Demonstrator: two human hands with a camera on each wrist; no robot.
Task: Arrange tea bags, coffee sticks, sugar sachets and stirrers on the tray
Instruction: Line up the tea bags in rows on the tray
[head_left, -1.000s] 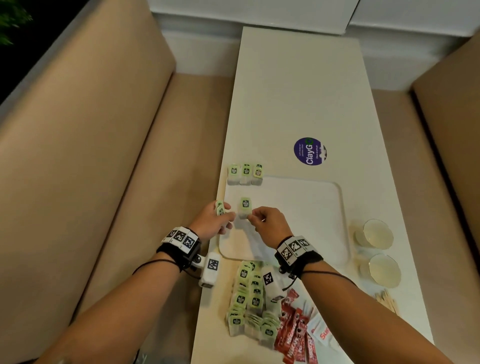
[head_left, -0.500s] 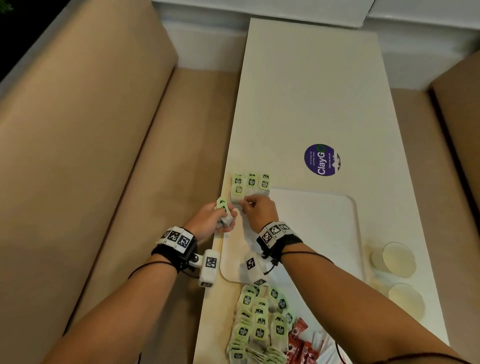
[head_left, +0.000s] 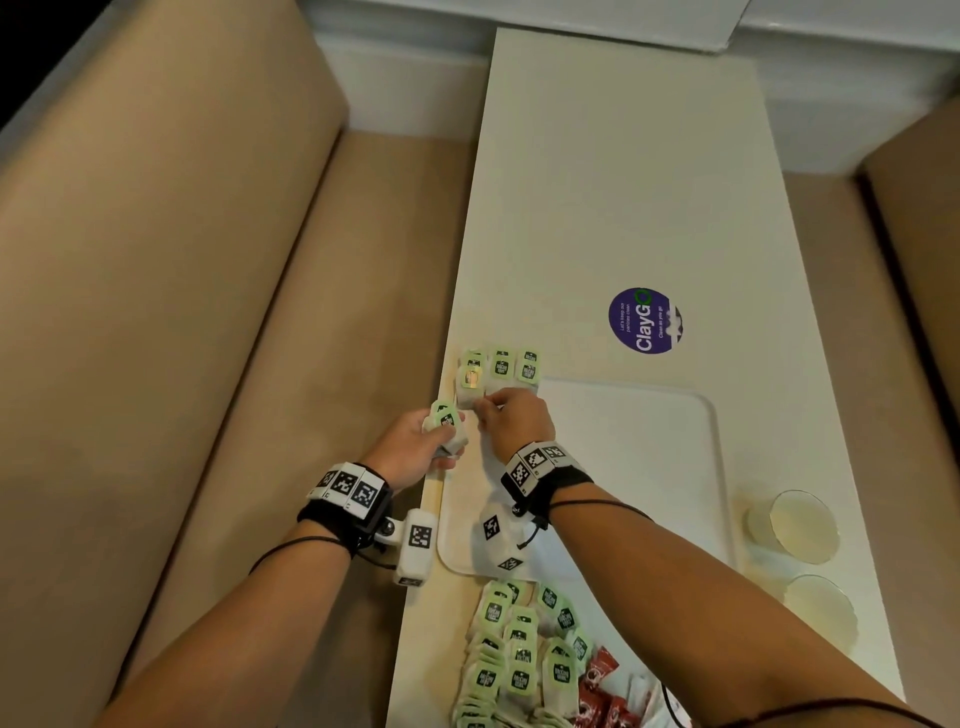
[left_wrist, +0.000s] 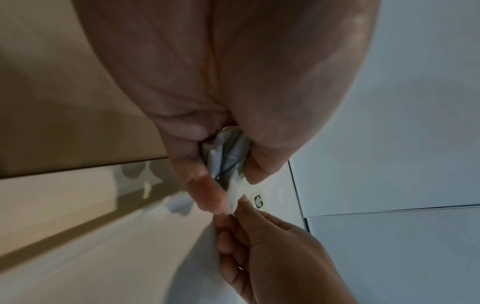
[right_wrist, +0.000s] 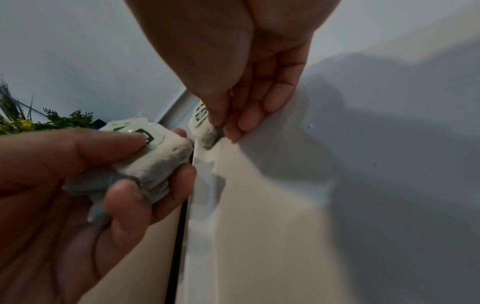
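A white tray (head_left: 644, 431) lies on the long white table (head_left: 623, 182). Several green-labelled tea bags (head_left: 501, 366) stand in a row at the tray's far left corner. My right hand (head_left: 491, 408) pinches one tea bag (right_wrist: 203, 128) and holds it down against that row at the tray's corner. My left hand (head_left: 441, 428) hovers beside the tray's left edge and grips a small bunch of tea bags (right_wrist: 153, 156), seen also in the left wrist view as crumpled tea bags (left_wrist: 228, 152) between thumb and fingers.
A loose heap of tea bags (head_left: 519, 660) lies near the table's front, with red coffee sticks (head_left: 602, 691) to its right. Two paper cups (head_left: 802, 525) stand right of the tray. A purple sticker (head_left: 644, 320) sits beyond the tray. Beige benches flank the table.
My right hand carried a tea bag from the tray's middle to the far left corner and set it against the row. My left hand stayed beside the tray with its bunch.
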